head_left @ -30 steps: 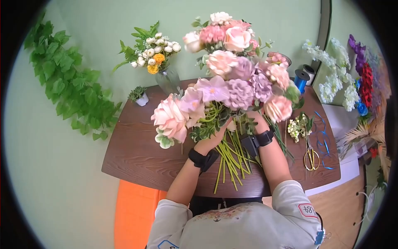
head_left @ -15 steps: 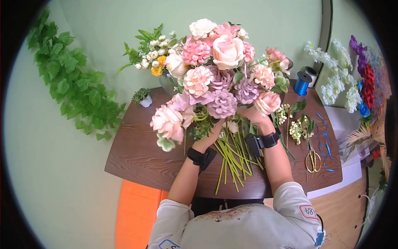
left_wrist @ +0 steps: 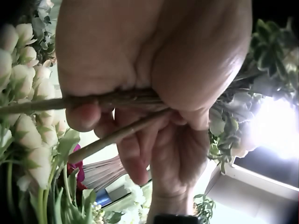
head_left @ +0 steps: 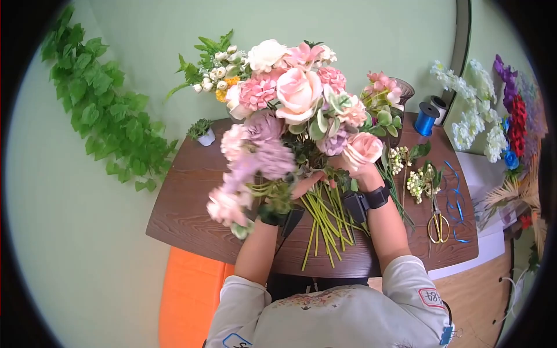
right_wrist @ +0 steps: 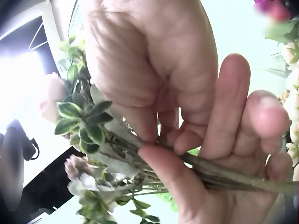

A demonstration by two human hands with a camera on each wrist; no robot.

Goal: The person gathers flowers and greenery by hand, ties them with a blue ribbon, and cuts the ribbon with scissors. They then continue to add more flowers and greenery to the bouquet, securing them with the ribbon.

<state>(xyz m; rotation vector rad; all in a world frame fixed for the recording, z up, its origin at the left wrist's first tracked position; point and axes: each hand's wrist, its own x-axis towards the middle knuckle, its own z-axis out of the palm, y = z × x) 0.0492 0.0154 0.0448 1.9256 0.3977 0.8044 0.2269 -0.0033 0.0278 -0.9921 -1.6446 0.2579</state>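
Note:
A large bouquet of pink roses (head_left: 299,95), purple flowers (head_left: 264,159) and greenery is held up over the table in the head view. My left hand (head_left: 307,184) grips the bundle of stems just under the blooms; in the left wrist view, brown stems (left_wrist: 46,106) run through its grasp. Close beside it, my right hand (head_left: 360,171) pinches the same bundle, as the right wrist view shows, with green leaves (right_wrist: 86,121) next to its fingertips. Green stem ends (head_left: 322,226) fan out below both hands. Flower heads partly hide the left hand and wrist.
Gold-handled scissors (head_left: 438,226), blue ribbon (head_left: 457,197) and sprigs of white berries (head_left: 420,182) lie at the right. Behind stand ribbon spools (head_left: 426,120) and pink flowers (head_left: 383,90). A small potted succulent (head_left: 203,132) and white-and-yellow flowers (head_left: 217,75) stand back left.
The bouquet's flower heads have shifted left and spread apart; the purple and pink ones at left swing down, blurred, over my left wrist. Both hands stay on the stems.

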